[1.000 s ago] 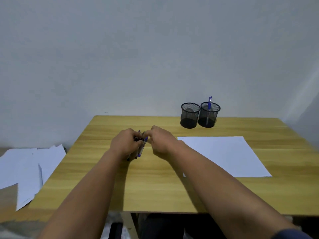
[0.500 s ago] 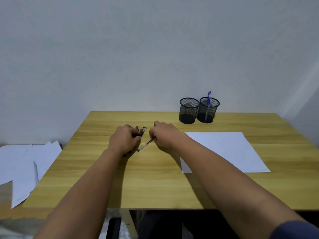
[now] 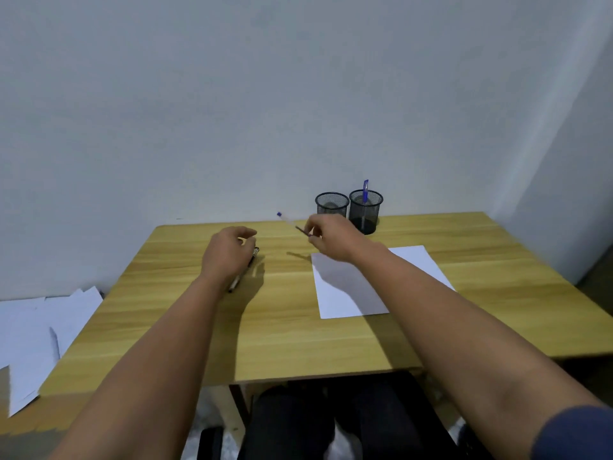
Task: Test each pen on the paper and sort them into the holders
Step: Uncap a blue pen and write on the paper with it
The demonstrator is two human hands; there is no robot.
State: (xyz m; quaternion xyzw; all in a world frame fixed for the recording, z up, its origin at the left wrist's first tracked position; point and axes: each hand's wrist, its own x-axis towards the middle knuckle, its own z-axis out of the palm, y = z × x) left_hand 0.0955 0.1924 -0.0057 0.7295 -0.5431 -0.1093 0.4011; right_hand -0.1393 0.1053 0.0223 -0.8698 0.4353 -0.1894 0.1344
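I'm seeing a yellow wood-grain table (image 3: pixel 298 327) carrying a white paper sheet (image 3: pixel 348 293); at its 12 o'clock, two black mesh holders (image 3: pixel 332 204), the right one (image 3: pixel 366 207) showing a blue pen (image 3: pixel 365 189). A navy sleeve (image 3: pixel 574 433) is showing.

1. Two black mesh pen holders (image 3: pixel 349 210) stand side by side at the back edge of the light wooden table (image 3: pixel 298 327).
2. A white paper sheet (image 3: pixel 351 290) lies in front of them.
3. One blue-capped pen (image 3: pixel 365 194) stands in the right holder.
4. Loose white sheets (image 3: pixel 36 333) lie left of the table.
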